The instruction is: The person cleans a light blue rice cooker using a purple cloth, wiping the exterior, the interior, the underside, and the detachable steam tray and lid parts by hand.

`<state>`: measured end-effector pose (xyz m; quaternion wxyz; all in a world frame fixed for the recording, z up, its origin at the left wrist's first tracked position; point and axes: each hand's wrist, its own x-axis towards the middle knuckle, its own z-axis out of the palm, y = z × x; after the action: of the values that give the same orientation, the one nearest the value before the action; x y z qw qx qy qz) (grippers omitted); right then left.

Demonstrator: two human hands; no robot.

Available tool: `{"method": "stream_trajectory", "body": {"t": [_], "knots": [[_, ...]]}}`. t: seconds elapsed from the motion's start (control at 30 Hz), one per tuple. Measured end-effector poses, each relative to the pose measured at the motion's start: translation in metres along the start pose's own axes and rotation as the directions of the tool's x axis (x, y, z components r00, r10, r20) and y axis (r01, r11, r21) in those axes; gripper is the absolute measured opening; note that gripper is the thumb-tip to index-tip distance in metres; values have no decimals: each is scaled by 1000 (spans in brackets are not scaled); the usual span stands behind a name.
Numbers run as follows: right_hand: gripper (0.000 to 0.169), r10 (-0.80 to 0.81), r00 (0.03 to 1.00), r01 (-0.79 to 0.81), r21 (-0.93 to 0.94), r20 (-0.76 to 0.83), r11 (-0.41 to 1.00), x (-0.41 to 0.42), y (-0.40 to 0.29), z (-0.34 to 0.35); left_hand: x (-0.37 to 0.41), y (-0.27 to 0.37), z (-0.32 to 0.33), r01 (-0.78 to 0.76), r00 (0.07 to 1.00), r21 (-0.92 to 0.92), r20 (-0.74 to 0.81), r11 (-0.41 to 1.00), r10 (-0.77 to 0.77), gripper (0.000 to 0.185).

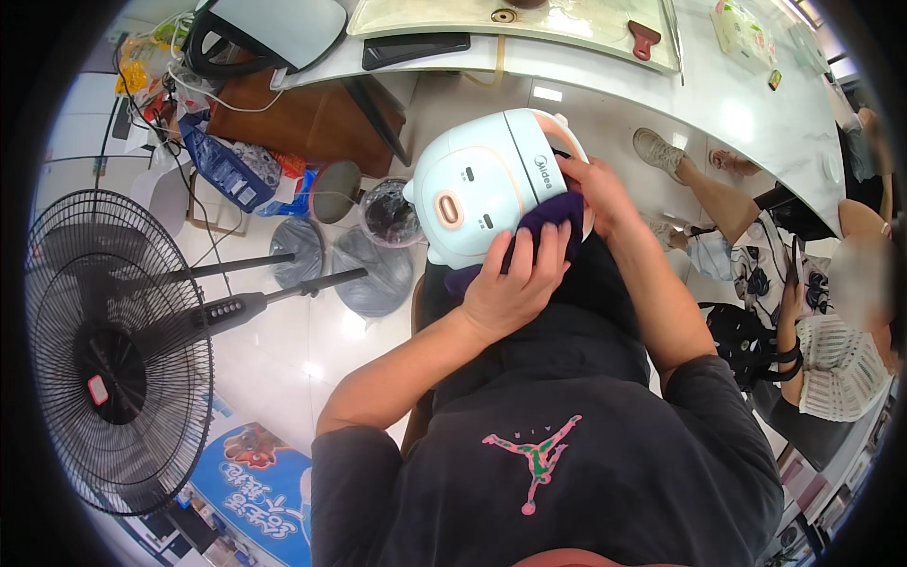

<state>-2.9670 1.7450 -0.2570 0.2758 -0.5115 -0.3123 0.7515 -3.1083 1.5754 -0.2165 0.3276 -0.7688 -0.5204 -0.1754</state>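
A small pale-blue Midea rice cooker point(468, 188) lies tilted on my lap, its face with the copper-coloured button turned up. My left hand point(521, 280) presses a dark purple cloth point(556, 216) against the cooker's near side, fingers spread over the fabric. More of the cloth shows below the cooker's lower edge. At the cooker's right end, my right hand point(599, 191) grips it beside the pinkish carrying handle point(567, 135). The right fingertips are partly hidden behind the cooker.
A white table point(708, 106) curves ahead, bearing a tray point(595, 35), a dark red scraper point(643, 40) and a tissue pack point(744, 35). On the left stand a black fan point(117, 354) and bagged bins point(372, 273). A seated person point(843, 361) is at right.
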Motion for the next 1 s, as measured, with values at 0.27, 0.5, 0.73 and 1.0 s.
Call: {"method": "stream_trajectory", "body": {"t": [0.27, 0.5, 0.73, 1.0], "knots": [[25, 30, 996, -25, -56, 82, 998, -6, -9, 0, -64, -4, 28, -459, 888, -97, -20, 883, 459, 42], [22, 55, 998, -55, -37, 9, 998, 1, -11, 5, -10, -1, 22, -292, 956, -88, -55, 952, 288, 38], [25, 97, 995, -98, -60, -21, 993, -13, -22, 16, -34, -50, 14, -333, 942, -169, -105, 928, 319, 32], [32, 71, 997, -72, -5, -33, 997, 20, -1, -15, -117, -119, 10, 219, 971, -306, 158, 927, -177, 32]]}}
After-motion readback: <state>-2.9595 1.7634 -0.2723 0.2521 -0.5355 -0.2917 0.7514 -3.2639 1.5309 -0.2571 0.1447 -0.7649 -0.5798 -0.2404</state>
